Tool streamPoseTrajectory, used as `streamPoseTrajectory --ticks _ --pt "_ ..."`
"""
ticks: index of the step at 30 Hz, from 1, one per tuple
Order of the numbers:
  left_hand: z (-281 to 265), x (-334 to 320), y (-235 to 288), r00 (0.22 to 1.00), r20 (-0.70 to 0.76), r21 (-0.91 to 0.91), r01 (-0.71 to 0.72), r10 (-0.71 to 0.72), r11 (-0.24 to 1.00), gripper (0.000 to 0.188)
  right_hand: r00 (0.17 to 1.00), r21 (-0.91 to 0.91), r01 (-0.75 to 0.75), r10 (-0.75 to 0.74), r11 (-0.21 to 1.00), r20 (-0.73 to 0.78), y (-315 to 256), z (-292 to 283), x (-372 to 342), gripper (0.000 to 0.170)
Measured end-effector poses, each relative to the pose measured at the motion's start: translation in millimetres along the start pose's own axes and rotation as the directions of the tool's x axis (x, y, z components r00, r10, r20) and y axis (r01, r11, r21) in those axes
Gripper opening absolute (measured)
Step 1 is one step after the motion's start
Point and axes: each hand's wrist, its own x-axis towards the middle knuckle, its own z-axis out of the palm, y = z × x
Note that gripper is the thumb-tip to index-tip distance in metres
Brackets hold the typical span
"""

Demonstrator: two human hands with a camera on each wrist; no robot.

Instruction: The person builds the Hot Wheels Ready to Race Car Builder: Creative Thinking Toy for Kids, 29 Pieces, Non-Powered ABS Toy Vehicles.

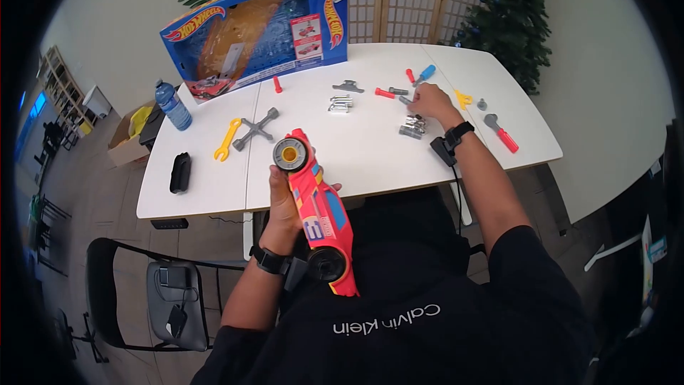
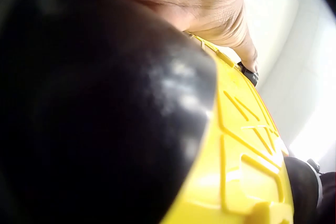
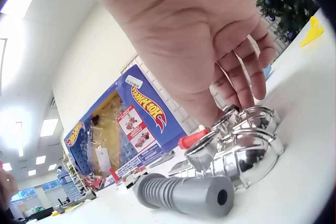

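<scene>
My left hand [image 1: 281,203] grips a red toy car [image 1: 324,217], held up on end in front of the table's near edge. One wheel hub shows yellow at the top; a black wheel [image 2: 105,108] and the car's yellow underside [image 2: 252,145] fill the left wrist view. Over the table, my right hand [image 1: 433,103] reaches down with its fingertips right at a small grey bolt [image 1: 405,100]; I cannot tell whether it pinches it. Shiny chrome engine pieces [image 3: 241,155] and a thick grey bolt [image 3: 184,195] lie below that hand.
Red bolts [image 1: 385,93] and a blue-handled screwdriver [image 1: 427,73] lie beyond the right hand; a red-handled hammer [image 1: 504,137] is to its right. Leftward lie a yellow wrench [image 1: 228,140], a grey cross wrench [image 1: 255,130] and a bottle [image 1: 173,105]. An opened toy box [image 1: 256,36] stands behind.
</scene>
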Motion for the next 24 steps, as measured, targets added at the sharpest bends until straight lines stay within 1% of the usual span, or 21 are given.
streamPoseTrajectory --ticks 2,3,4,5,6,7,8,9,10,11,12,13,14,15,17,19,20,21,24 --pt "-1 0 0 1.0 -0.017 0.029 0.023 -0.022 0.999 0.093 0.998 0.022 0.017 -0.016 1.0 -0.065 6 4 3 0.029" --pt "-2 -1 0 0.999 -0.03 0.028 0.021 -0.02 0.999 0.093 0.998 0.023 0.023 -0.022 0.999 -0.054 11 1 3 0.029" --pt "2 -1 2 0.999 -0.038 0.044 0.029 -0.028 0.999 0.094 0.996 0.019 0.042 -0.041 0.999 -0.084 19 -1 6 0.028" --pt "2 -2 3 0.998 -0.047 0.059 0.036 -0.033 0.998 0.095 0.991 0.013 0.062 -0.06 0.998 -0.116 16 -7 4 0.028" --pt "-1 -2 2 0.998 -0.046 0.044 0.046 -0.044 0.998 0.093 0.992 0.011 0.069 -0.068 0.998 -0.106 14 -13 2 0.028" --pt "-4 -1 2 0.998 -0.056 0.041 0.042 -0.04 0.998 0.093 0.976 0.084 0.123 -0.105 0.989 -0.188 4 -30 -7 0.027" --pt "-6 0 1 0.999 -0.027 0.046 0.026 -0.025 0.999 0.091 0.953 0.154 0.18 -0.134 0.972 -0.271 -6 -49 -19 0.027" --pt "-9 2 0 1.0 0.003 0.051 0.013 -0.013 0.999 0.089 0.936 0.26 0.267 -0.186 0.928 -0.299 -24 -65 -34 0.022" --pt "-15 6 -2 1.0 -0.003 0.086 -0.021 0.021 0.996 0.084 0.915 0.362 0.347 -0.227 0.865 -0.333 -46 -82 -53 0.019" --pt "-17 7 -3 1.0 -0.007 0.088 -0.016 0.017 0.996 0.084 0.885 0.385 0.432 -0.3 0.816 -0.356 -74 -103 -81 0.021" --pt "-17 7 -4 0.999 -0.053 0.029 -0.003 0.004 1.0 0.076 0.849 0.405 0.509 -0.364 0.759 -0.384 -100 -120 -110 0.023" --pt "-16 8 -5 0.995 -0.098 -0.03 0.01 -0.013 1.0 0.072 0.786 0.419 0.613 -0.462 0.669 -0.411 -117 -129 -131 0.023" --pt "-5 6 -2 0.996 -0.085 -0.034 0.014 -0.017 0.999 0.072 0.709 0.427 0.705 -0.549 0.566 -0.443 -131 -136 -149 0.023" --pt "-1 6 0 0.996 -0.082 -0.028 0.022 -0.025 0.999 0.072 0.619 0.375 0.785 -0.642 0.493 -0.452 -142 -141 -163 0.023" --pt "8 7 6 0.996 -0.033 0.033 -0.077 0.078 0.997 0.072 0.513 0.335 0.858 -0.701 0.39 -0.495 -161 -144 -189 0.025" --pt "25 4 11 0.994 -0.019 0.077 -0.105 0.107 0.991 0.073 0.446 0.229 0.895 -0.759 0.383 -0.475 -173 -145 -205 0.024" --pt "30 2 13 0.991 -0.009 0.115 -0.135 0.137 0.984 0.074 0.402 0.192 0.915 -0.771 0.354 -0.494 -176 -141 -207 0.022" --pt "31 2 14 0.99 -0.001 0.117 -0.142 0.143 0.983 0.074 0.394 0.183 0.919 -0.772 0.35 -0.498 -179 -138 -209 0.022" --pt "31 3 15 0.987 -0.009 0.167 -0.157 0.161 0.973 0.075 0.321 0.032 0.936 -0.816 0.35 -0.48 -184 -129 -212 0.026"
